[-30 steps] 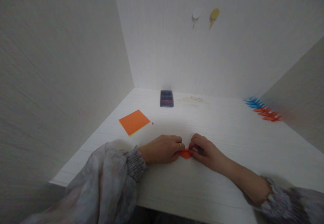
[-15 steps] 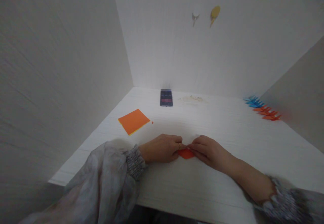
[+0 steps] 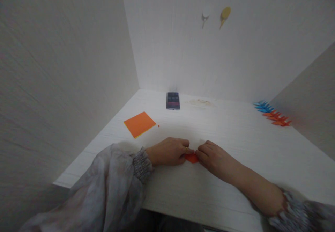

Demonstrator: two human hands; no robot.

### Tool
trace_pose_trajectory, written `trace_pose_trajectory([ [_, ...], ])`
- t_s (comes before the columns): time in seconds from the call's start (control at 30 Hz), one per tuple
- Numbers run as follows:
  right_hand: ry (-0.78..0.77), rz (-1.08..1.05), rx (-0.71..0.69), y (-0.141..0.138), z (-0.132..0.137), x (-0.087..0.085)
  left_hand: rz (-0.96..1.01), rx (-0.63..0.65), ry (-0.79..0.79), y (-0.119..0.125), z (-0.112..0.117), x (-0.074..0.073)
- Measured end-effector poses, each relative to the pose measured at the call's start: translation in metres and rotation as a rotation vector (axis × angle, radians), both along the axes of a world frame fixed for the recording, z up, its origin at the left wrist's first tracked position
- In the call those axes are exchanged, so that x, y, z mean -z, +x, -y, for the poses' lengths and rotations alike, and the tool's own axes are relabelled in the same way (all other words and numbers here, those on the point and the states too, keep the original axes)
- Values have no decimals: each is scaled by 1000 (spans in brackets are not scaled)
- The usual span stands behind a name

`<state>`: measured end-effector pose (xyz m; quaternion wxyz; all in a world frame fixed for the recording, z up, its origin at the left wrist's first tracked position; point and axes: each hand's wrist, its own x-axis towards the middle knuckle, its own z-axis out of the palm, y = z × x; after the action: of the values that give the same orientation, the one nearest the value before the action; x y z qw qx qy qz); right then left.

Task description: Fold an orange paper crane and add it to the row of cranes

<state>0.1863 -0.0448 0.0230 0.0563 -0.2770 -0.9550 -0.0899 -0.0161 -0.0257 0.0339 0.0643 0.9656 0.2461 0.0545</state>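
A small folded piece of orange paper [image 3: 192, 158] lies on the white table [image 3: 235, 137] between my two hands. My left hand [image 3: 170, 151], with a ring on one finger, has its fingers curled and pressed on the paper's left side. My right hand [image 3: 213, 157] has its fingers closed on the paper's right side. Most of the paper is hidden under my fingers. Grey gathered sleeves cover both forearms.
A stack of orange paper squares [image 3: 140, 124] lies at the left, with a tiny orange scrap [image 3: 158, 125] beside it. A small dark device [image 3: 173, 100] stands near the back wall. Folded blue pieces [image 3: 261, 106] and orange pieces [image 3: 277, 118] line the right edge.
My right fingers have moved from raised over the paper to flat down on it, closer to my left hand. Less of the orange paper shows now.
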Motion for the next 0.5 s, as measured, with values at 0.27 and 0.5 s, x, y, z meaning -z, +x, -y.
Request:
trace_pose_trajectory([
  [0.27,-16,23,76,-2,1,-1,-13,-5,30,0,0,0],
  [0.5,-4,2,170,7,-2,1,-9,8,70,0,-1,1],
])
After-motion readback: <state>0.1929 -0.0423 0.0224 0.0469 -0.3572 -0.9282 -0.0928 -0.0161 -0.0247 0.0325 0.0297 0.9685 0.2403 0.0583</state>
